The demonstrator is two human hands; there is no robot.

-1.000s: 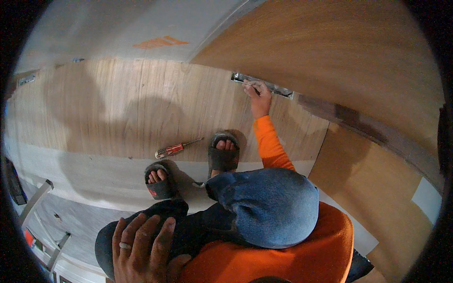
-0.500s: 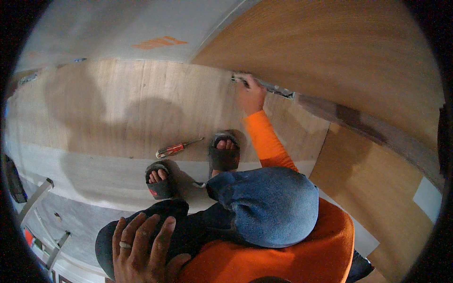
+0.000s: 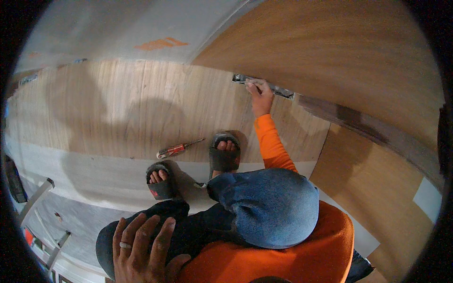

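Narrow strip [image 3: 283,92], dark inside with pale edges, lies at the far side of the wood-grain board [image 3: 118,104], along the foot of the tall brown panel [image 3: 330,52]; whether it is an open slot or a fitted piece cannot be determined at this size. Judged by appearance, it is thin, stiff and light, probably metal at the rim, with edges that may be sharp and smooth enough to slip; a pinch at the rim or near one end appears the soundest hold, the panel leaving little room for a full grip. The right hand [image 3: 261,97] is at the strip, thumb and forefinger drawn nearly together, the other fingers curled; contact appears likely, but whether anything is clamped between the fingertips cannot be confirmed. The orange sleeve [image 3: 270,137] runs back from that wrist to the blue denim knee [image 3: 269,207]. The left hand [image 3: 144,247] rests on the dark trouser leg [image 3: 174,207], fingers slightly apart, a ring [image 3: 125,245] on one, no object seen in it. Further out, a screwdriver [image 3: 172,150] with a red and pale handle lies on the board, tip directed toward the right sandal [image 3: 224,155], the left sandal [image 3: 162,184] near its handle
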